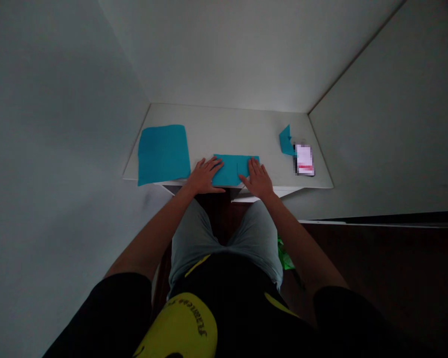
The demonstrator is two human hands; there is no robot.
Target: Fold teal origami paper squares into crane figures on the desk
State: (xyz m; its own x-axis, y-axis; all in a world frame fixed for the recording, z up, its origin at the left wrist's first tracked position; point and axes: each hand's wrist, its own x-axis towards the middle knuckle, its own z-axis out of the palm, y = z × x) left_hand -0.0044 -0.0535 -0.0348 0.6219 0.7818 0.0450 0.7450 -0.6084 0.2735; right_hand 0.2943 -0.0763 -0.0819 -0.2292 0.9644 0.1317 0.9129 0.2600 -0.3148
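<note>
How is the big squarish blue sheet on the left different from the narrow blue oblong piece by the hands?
The big squarish blue sheet looks larger and squarer; the narrow blue oblong piece is smaller and wider than deep.
The left hand and right hand touch the oblong piece, while the sheet lies beside them.
Both are blue and lie on the white tabletop.

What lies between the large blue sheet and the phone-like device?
In the head view: the blue rectangle, with the left hand and right hand on it, then the small folded blue piece beside the device.
</note>
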